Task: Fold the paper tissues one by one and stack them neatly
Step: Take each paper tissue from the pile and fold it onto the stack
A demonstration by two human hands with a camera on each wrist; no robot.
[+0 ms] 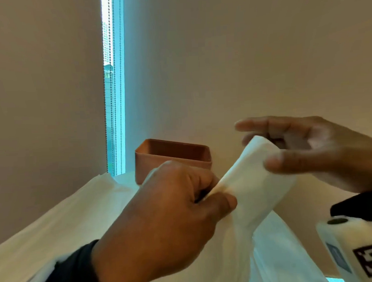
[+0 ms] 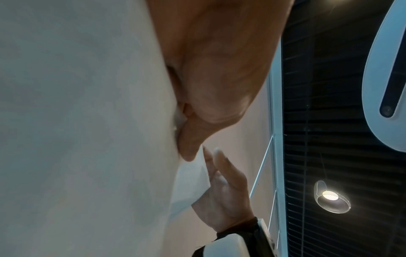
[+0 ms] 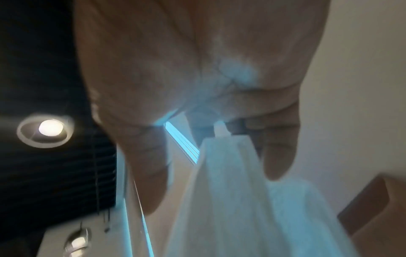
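A: How is the tissue (image 1: 253, 180) held?
B: One end is pinched by the left hand (image 1: 173, 207); the other is clasped between thumb and loosely extended fingers of the right hand (image 1: 309, 150).
A: Location?
B: Raised between both hands, before the brown box (image 1: 173, 156).

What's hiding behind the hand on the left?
Behind the left hand you can see the top of a brown box and more white tissues. The box's lower front is covered, and its inside can't be seen.

tissue (image 1: 253, 180): soft matt white paper | box (image 1: 173, 156): smooth matt brown plastic | wall (image 1: 241, 63): matt, smooth
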